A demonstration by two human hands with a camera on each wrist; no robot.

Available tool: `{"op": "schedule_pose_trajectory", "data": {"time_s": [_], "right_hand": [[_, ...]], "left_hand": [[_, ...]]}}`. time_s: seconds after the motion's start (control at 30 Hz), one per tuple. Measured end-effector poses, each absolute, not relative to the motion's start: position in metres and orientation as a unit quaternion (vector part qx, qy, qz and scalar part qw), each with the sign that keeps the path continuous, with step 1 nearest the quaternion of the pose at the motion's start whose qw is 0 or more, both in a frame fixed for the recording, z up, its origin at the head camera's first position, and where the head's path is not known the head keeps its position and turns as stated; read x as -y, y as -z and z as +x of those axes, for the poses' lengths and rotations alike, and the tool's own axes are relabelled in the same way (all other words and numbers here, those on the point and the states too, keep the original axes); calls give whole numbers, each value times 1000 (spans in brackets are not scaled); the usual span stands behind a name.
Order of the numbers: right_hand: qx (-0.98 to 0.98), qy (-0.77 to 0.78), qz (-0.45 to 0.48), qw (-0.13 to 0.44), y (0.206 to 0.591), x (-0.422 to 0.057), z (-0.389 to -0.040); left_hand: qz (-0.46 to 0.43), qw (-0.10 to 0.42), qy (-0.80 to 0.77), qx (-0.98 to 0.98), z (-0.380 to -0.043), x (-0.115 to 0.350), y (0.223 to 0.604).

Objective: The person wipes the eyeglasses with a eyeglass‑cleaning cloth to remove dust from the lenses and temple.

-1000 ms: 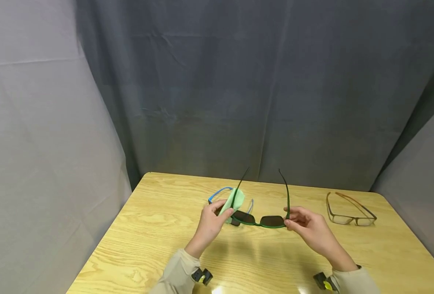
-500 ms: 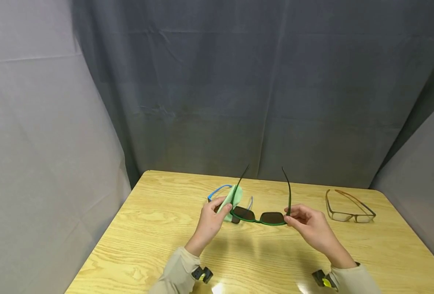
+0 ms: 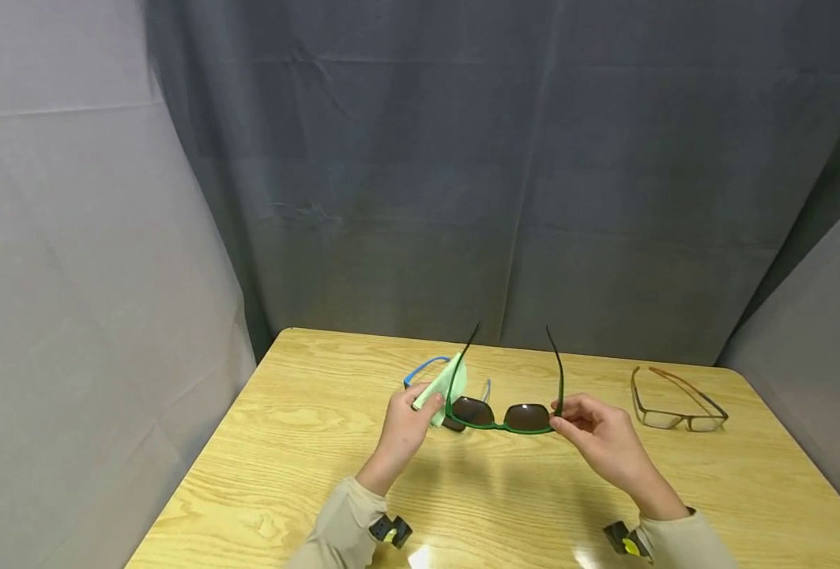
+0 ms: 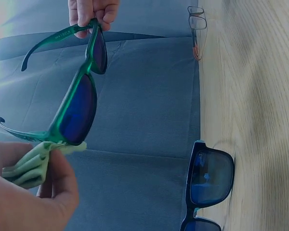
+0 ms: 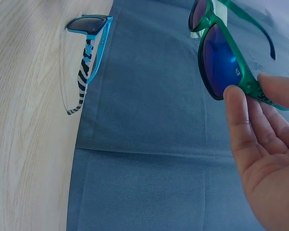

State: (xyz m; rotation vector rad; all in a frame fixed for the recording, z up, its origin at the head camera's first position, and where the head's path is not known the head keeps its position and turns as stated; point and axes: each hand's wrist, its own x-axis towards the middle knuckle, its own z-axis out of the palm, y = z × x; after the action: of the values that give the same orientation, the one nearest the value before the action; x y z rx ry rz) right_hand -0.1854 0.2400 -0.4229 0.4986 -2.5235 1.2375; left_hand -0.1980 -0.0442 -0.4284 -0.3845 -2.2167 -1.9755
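Note:
Green-framed sunglasses [image 3: 501,427] with dark lenses are held up over the table, temples unfolded and pointing away. My left hand [image 3: 403,431] pinches a folded pale green cloth [image 3: 450,383] against their left hinge corner; in the left wrist view the cloth [image 4: 33,163] wraps that corner between thumb and fingers. At the opposite end, my right hand [image 3: 600,438] grips the right hinge corner between thumb and fingertips, as the right wrist view shows on the green frame [image 5: 248,82]. Blue-and-black sunglasses [image 4: 209,178] lie on the table behind the left hand, partly hidden in the head view.
Clear-lens eyeglasses [image 3: 683,420] with brownish temples lie unfolded at the right of the wooden table [image 3: 284,442]. The blue sunglasses show a zebra-striped temple [image 5: 82,77] in the right wrist view. A dark grey curtain [image 3: 405,197] hangs behind, with lighter cloth walls at both sides.
The sunglasses have tilted a little, so their lenses show more fully. The cloth in my left hand has shifted slightly and its folded edge shows more. Both hands keep their grip.

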Motion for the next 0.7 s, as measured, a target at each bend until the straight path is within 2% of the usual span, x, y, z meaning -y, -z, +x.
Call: {"op": "schedule_pose_trajectory", "data": {"time_s": [0.13, 0.43, 0.7], "right_hand": [[880, -417, 168, 151, 422, -239, -185], [892, -399, 149, 153, 422, -240, -184], [897, -387, 146, 157, 423, -239, -186]], "left_hand": [[-117, 105, 655, 739, -195, 43, 422], [-123, 177, 624, 751, -204, 42, 441], [-200, 299, 532, 766, -203, 37, 442]]}}
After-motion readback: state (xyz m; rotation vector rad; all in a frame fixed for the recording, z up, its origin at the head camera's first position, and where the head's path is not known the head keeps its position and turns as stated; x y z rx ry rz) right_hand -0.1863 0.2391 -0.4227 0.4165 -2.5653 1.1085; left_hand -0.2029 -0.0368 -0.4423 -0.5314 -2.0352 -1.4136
